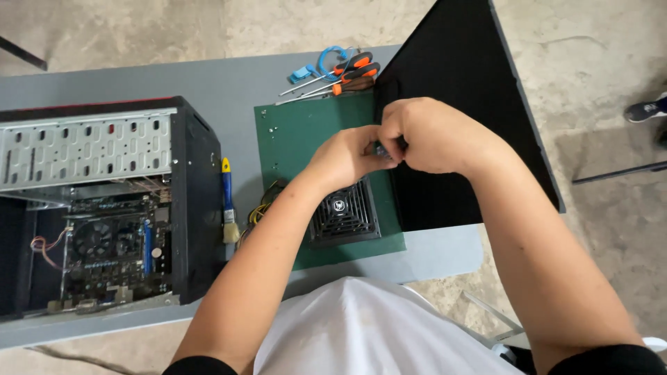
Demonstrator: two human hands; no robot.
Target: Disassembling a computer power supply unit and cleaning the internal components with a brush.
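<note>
My left hand (344,156) and my right hand (427,132) meet over the green mat (306,132), fingers pinched together on a small dark part (384,148) that is mostly hidden. Just below my hands a black power supply (345,214) with a fan grille lies on the mat, its yellow and black cables (260,205) trailing left. A black side panel (458,83) lies to the right, under my right hand.
An open computer case (104,201) lies on the grey table (236,90) at left, motherboard showing. A blue-handled brush (228,201) lies beside it. Orange-handled screwdrivers (344,73) and a blue strap (323,62) lie at the mat's far edge. A shoe (646,109) shows at right.
</note>
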